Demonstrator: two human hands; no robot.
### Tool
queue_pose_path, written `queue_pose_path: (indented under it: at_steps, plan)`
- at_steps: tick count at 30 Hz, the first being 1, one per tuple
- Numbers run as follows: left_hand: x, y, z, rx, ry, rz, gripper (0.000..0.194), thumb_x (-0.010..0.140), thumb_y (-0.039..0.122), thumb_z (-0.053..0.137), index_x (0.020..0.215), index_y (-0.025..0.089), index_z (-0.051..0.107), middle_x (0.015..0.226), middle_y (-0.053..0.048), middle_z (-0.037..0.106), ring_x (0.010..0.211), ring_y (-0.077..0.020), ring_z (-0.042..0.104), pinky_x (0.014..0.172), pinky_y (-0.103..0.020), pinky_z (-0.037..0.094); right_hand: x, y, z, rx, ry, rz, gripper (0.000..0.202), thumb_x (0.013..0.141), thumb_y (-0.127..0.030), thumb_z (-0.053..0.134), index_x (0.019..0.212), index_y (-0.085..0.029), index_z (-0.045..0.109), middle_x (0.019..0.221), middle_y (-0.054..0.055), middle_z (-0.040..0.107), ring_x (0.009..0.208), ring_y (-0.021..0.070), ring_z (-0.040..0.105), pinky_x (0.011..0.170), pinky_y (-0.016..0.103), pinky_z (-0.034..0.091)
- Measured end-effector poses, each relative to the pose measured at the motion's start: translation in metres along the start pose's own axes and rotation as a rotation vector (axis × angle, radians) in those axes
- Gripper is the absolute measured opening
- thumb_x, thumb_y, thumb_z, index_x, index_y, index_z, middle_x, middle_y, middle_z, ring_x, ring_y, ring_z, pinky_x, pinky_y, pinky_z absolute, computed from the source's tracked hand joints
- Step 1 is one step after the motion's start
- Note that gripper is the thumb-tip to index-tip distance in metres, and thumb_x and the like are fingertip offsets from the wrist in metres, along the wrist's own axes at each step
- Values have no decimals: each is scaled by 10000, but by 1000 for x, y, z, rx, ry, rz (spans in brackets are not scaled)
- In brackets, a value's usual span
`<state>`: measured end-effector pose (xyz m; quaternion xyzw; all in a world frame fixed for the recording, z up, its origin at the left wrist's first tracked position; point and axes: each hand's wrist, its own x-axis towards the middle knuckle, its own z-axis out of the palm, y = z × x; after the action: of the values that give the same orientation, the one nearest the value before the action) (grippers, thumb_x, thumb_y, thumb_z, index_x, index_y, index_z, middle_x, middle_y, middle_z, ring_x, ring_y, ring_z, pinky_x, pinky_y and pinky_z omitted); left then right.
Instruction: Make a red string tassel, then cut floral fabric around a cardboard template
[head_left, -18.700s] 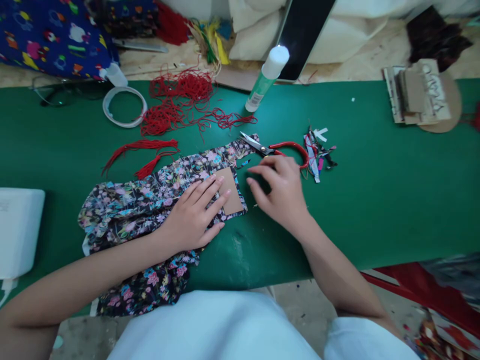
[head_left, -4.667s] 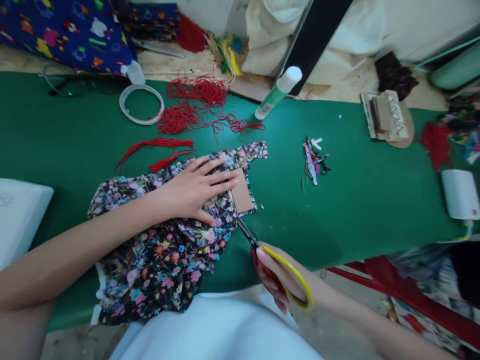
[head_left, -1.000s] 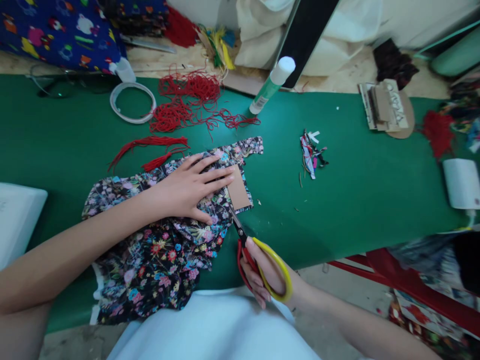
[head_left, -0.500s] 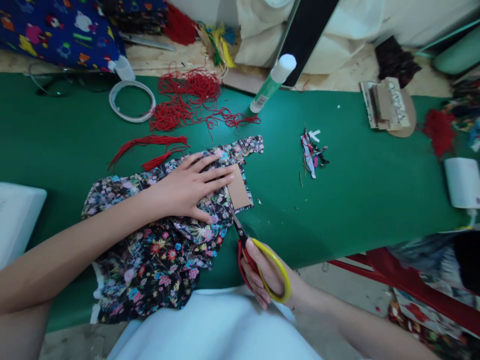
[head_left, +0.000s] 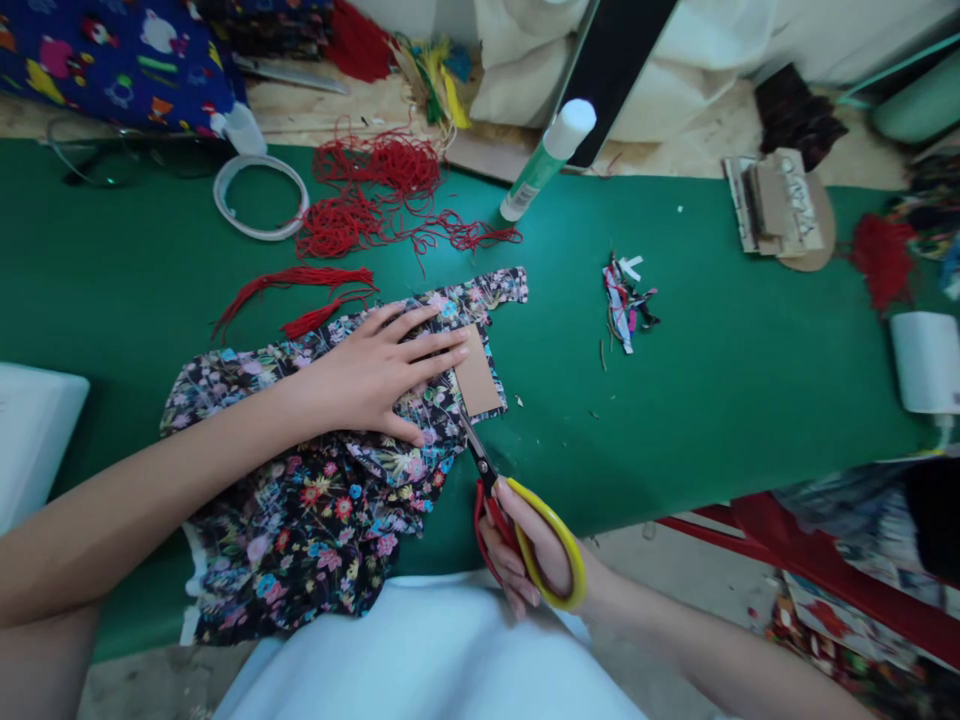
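A black floral cloth [head_left: 300, 500] lies on the green table [head_left: 735, 380] in front of me. My left hand [head_left: 375, 375] presses flat on it, fingers spread, fingertips at a brown card rectangle [head_left: 478, 370] lying on the cloth's right end. My right hand [head_left: 536, 555] grips scissors [head_left: 499, 495] with one red and one yellow handle loop. Their blades point up and left, meeting the cloth's edge just below the card.
Red tassels [head_left: 300, 290] and tangled red cord [head_left: 375, 195] lie behind the cloth, with a white tape ring [head_left: 259, 195] and a green glue stick [head_left: 544, 160]. Cloth scraps [head_left: 626, 300] sit right of centre. Cardboard pieces [head_left: 780, 205] and a white device [head_left: 926, 360] are at far right.
Over the last second the scissors have edged slightly up toward the card. Much earlier, my right hand reached for the scissors lying behind the cloth; later it held them at the near edge.
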<state>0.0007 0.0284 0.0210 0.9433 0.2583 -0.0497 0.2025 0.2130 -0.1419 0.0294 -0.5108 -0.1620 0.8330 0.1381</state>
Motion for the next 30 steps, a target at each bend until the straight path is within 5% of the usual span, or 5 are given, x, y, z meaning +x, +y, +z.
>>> queue_pose_path:
  at_steps: [18,30]
  plan:
    - [1,0,0,-22,-1,3,1001,763,642,692,1570,238,259,1656,-34,221,1532,-377,128,1232,-547,75,2,-9,1,-6,-14,-6,603,886,-748,399,568,-238,366,343,-80,318,297,69,329,399,224,496]
    - [1,-1,0,-23,10,11,999,763,642,691,1569,232,266,1651,-45,236,1524,-384,146,1223,-559,87,4,-8,-3,-14,-43,33,613,946,-709,263,572,-238,375,339,-58,323,314,80,319,403,228,485]
